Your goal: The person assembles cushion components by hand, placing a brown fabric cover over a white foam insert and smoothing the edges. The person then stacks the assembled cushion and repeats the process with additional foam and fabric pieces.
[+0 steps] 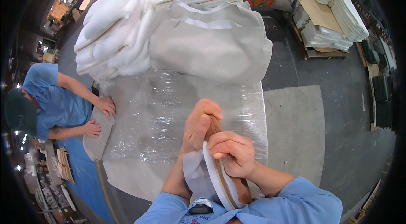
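Over the near side of the table, both my hands grip a brown fabric cover (215, 128) that hangs down toward my chest. It has a long white band (210, 165) with a brown strip, which looks like a zipper, and thin translucent greyish cloth (196, 170) along its left side. My left hand (198, 126) is closed around the cover's far end, thumb on top. Nearer to me, my right hand (232, 152) pinches the cover's edge beside the band. Whether a small zipper pull is between those fingers is hidden.
Clear plastic sheeting (169, 114) covers the table. Grey fabric covers (207, 50) and stacked white padding (114, 34) lie at its far side. At left, a co-worker's hands (99, 114) press a grey piece (96, 139). A pallet of white pads (323, 34) stands far right.
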Motion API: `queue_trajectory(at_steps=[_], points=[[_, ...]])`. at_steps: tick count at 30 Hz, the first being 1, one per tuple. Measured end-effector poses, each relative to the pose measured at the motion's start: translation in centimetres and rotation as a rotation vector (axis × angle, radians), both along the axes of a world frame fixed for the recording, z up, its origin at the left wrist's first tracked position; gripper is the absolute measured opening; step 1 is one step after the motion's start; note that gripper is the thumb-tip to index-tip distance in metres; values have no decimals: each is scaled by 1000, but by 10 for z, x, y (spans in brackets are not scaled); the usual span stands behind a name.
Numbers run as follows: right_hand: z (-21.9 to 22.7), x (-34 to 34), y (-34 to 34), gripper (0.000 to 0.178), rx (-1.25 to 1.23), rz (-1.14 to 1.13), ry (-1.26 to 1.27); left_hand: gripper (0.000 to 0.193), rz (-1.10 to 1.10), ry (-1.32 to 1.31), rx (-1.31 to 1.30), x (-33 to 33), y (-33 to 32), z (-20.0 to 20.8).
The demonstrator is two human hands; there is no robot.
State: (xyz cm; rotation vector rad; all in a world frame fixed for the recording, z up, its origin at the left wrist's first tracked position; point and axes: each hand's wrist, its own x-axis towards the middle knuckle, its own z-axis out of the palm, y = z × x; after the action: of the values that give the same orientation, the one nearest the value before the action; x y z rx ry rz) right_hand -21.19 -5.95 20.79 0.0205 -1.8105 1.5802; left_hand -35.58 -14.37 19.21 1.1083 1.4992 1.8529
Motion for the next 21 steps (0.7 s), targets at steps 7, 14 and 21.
queue_trajectory(at_steps=[7, 14, 21], points=[[-13, 4, 16, 46, -118, -122, -244, 49, 82, -255, -64, -4, -5, -13], [4, -11, 50, 23, -185, 34, -521, 56, -5, -58, -71, 2, -15, 11], [7, -23, 65, 27, 153, 71, -467, 28, 290, 108, -219, 19, -2, 13]])
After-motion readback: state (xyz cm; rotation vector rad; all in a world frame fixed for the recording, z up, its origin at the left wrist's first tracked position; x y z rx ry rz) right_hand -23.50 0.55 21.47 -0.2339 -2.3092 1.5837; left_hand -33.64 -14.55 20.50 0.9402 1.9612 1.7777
